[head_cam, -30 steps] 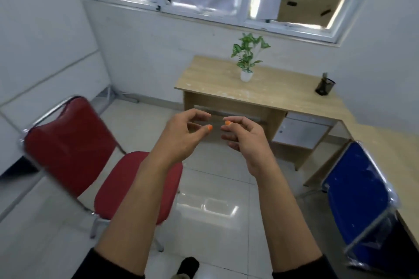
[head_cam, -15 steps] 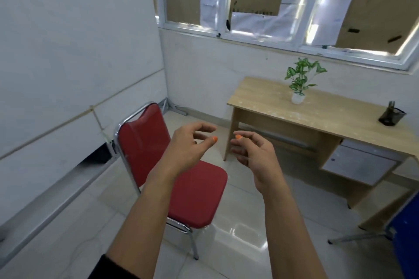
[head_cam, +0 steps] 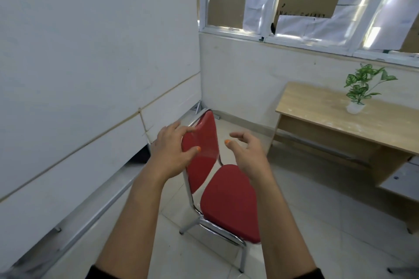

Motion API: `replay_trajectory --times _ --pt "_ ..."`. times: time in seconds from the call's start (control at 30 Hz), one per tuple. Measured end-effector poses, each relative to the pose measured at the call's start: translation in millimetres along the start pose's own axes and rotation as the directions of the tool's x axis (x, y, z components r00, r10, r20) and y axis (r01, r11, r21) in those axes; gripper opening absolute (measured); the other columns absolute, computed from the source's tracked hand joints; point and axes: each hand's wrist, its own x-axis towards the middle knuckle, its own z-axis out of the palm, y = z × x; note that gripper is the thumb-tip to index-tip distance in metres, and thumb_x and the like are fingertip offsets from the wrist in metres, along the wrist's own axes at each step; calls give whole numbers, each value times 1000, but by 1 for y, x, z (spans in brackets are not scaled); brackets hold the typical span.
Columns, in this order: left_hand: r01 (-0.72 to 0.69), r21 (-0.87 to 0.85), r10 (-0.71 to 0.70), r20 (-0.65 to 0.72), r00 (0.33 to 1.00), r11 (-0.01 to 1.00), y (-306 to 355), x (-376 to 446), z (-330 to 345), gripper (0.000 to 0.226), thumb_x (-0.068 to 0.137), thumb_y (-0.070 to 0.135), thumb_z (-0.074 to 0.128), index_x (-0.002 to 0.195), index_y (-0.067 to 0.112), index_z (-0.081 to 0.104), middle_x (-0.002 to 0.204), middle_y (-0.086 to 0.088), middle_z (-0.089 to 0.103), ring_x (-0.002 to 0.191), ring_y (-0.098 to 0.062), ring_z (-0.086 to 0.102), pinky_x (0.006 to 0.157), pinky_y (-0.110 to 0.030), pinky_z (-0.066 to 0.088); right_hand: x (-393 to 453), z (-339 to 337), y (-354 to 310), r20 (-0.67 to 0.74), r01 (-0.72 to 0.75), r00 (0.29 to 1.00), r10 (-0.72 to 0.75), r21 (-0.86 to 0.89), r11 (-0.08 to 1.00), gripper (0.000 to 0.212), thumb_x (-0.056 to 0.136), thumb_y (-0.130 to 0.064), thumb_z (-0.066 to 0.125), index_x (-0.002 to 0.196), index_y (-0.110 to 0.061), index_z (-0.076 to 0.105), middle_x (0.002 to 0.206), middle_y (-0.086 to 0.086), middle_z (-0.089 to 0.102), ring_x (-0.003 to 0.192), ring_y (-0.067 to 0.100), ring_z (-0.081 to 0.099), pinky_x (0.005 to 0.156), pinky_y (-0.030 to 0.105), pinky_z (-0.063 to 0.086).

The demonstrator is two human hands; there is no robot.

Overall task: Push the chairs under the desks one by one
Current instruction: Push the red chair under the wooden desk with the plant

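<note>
A red padded chair (head_cam: 229, 197) with a chrome frame stands on the tiled floor in the middle of the view, its seat facing right toward a wooden desk (head_cam: 317, 106). My left hand (head_cam: 172, 154) hovers at the top of the chair's backrest with fingers spread and loosely curled; whether they touch it is unclear. My right hand (head_cam: 249, 154) hangs above the seat, fingers relaxed, holding nothing. The chair stands apart from the desk, with open floor between them.
A white wall with a low metal rail (head_cam: 95, 213) runs along the left, close behind the chair. A potted green plant (head_cam: 360, 90) sits on the desk. A covered window (head_cam: 294, 7) spans the back wall. Tiled floor lies open on the right.
The view has swung left and closer to the red chair; the blue chair has left the frame. My left hand has reached the backrest, and my hands have spread apart.
</note>
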Motion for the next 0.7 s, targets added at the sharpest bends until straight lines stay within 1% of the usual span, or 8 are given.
replay_trajectory --times 0.07,0.13,0.2,0.27,0.33,0.43,0.6,0.7 --pt "32 79 -33 15 999 996 -23 7 -5 69 88 48 66 148 41 32 165 1 4 151 -31 -6 120 -56 5 4 20 0 -50 -28 999 21 -158 987 42 85 -49 65 125 -37 58 138 -2 52 129 24 45 107 49 41" --pt "49 89 -50 10 999 995 -47 12 -12 79 88 52 63 153 41 18 164 3 -13 148 -31 -23 118 -56 -8 5 43 -3 -42 -60 998 49 -311 948 64 87 -52 63 145 -37 42 156 0 34 147 30 20 117 56 24" --pt "68 82 -71 26 997 994 -72 16 -19 83 89 56 60 154 42 10 163 3 -20 146 -30 -30 116 -56 -14 6 72 -4 1 -99 994 108 -386 917 78 89 -52 63 155 -37 25 166 0 11 152 33 -4 119 58 10" --pt "83 62 -86 35 996 995 -87 16 -19 85 88 59 58 154 42 7 163 3 -21 145 -30 -31 115 -56 -16 7 87 0 23 -128 988 151 -406 905 86 89 -55 63 157 -38 13 168 0 -1 151 35 -13 118 59 4" --pt "95 35 -96 51 994 995 -103 24 -21 85 87 62 55 154 42 6 163 3 -20 145 -30 -31 114 -55 -17 14 103 0 21 -144 986 168 -415 898 90 88 -58 62 158 -38 8 168 1 -5 151 35 -16 118 61 2" --pt "105 15 -105 71 992 994 -124 43 -19 83 88 65 50 155 41 7 164 3 -18 146 -29 -30 115 -56 -16 31 119 -1 25 -158 983 183 -401 902 90 89 -59 60 158 -38 6 168 0 -5 151 34 -16 118 61 1" --pt "95 -41 -91 95 991 995 -148 93 -19 78 90 65 43 155 40 8 164 3 -16 147 -27 -27 116 -55 -16 80 145 -2 4 -182 981 192 -310 933 83 92 -55 59 158 -35 12 168 0 4 152 33 -11 119 59 7" --pt "59 -19 -56 127 990 998 -157 122 -22 75 91 65 40 155 40 10 164 4 -14 147 -25 -27 116 -55 -17 112 163 -3 -15 -212 976 215 -252 944 81 91 -55 58 158 -34 17 166 0 12 152 33 -2 119 61 14"
